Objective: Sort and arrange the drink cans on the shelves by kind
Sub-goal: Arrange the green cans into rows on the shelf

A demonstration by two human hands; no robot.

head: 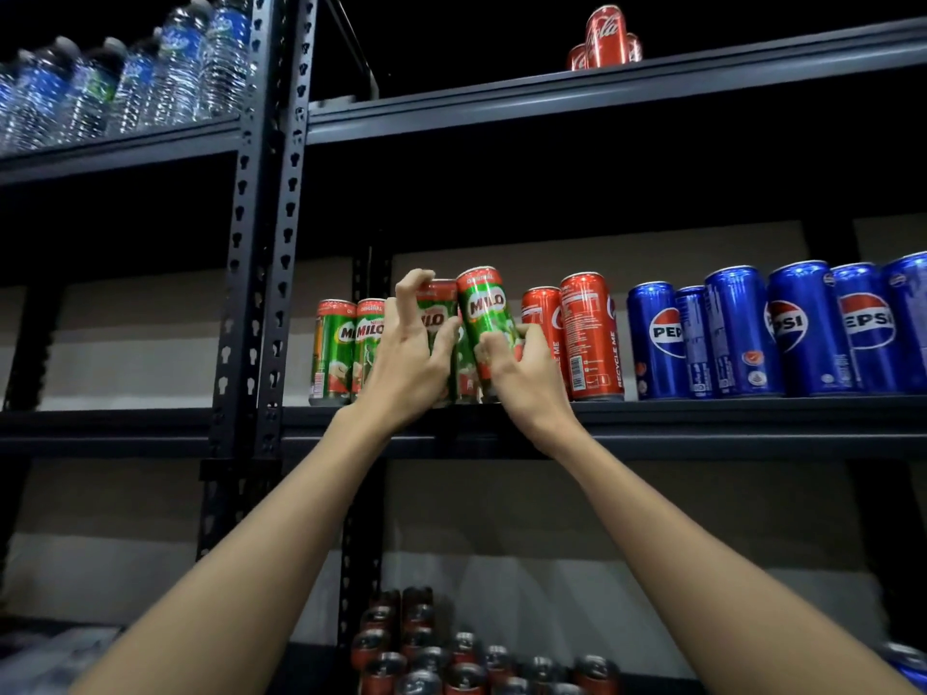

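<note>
On the middle shelf [702, 418] stand green Milo cans [333, 348] at the left, red Coca-Cola cans [592, 333] in the middle and blue Pepsi cans [802, 328] at the right. My left hand [406, 358] curls round an upright Milo can [435, 318], with the fingers arched over its top and the thumb on its side. My right hand [526, 378] grips the lower part of another Milo can [486, 308]. That can leans left and touches the first one. Both hands hide the bases of their cans.
Three Coca-Cola cans [607, 37] stand on the top shelf [501, 112]. Water bottles [150, 77] fill the upper left shelf. Several red cans [426, 654] crowd the bottom shelf. A perforated black upright [256, 293] divides the two shelf units.
</note>
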